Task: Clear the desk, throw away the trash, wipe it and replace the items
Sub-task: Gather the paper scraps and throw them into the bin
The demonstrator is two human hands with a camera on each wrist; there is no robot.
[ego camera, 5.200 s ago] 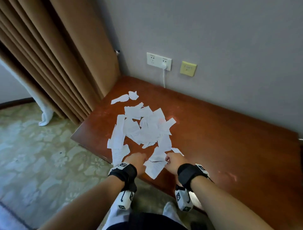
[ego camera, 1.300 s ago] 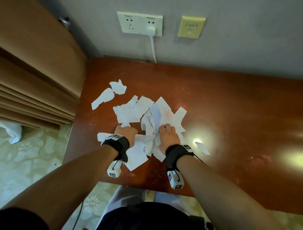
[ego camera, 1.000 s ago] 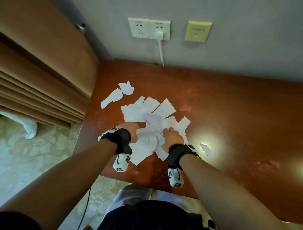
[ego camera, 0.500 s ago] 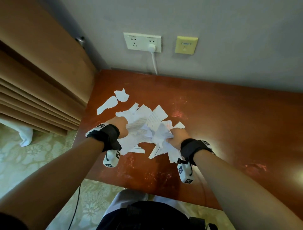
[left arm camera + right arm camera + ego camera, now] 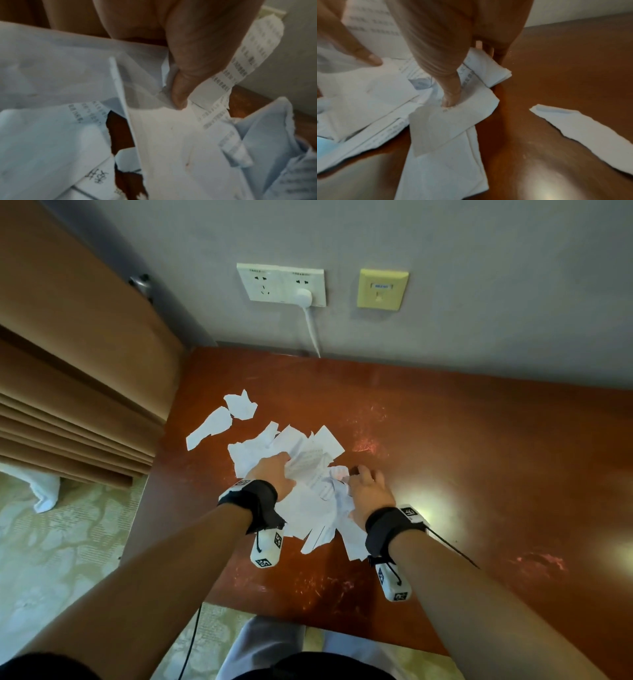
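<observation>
Firstly, at the near edge of the desk [image 5: 308, 594], both forearms reached in over the wood on either side of the paper heap [image 5: 310, 498], evidently to herd the torn sheets into one bundle for the bin. The left hand [image 5: 270, 474] was dug into the heap's left flank. The left wrist view showed its thumb [image 5: 180, 93] clamped down on a printed slip, pinching several sheets; its other fingers were hidden. The right hand [image 5: 368, 491] lay on the right flank with fingers spread and fairly straight. One fingertip [image 5: 450, 98] pressed a sheet flat to the wood and gripped nothing, which appeared to brace the heap against the left hand's pull. A loose strip [image 5: 582, 136] lay apart on bare wood to the right. Beyond the heap, two stray scraps [image 5: 209, 428] lay near the curtain [image 5: 75, 364], uncollected. Farthest off, a white plug [image 5: 303, 297] sat in the wall socket [image 5: 274, 284]. Judgement: trash stage unfinished; wiping not begun.
</observation>
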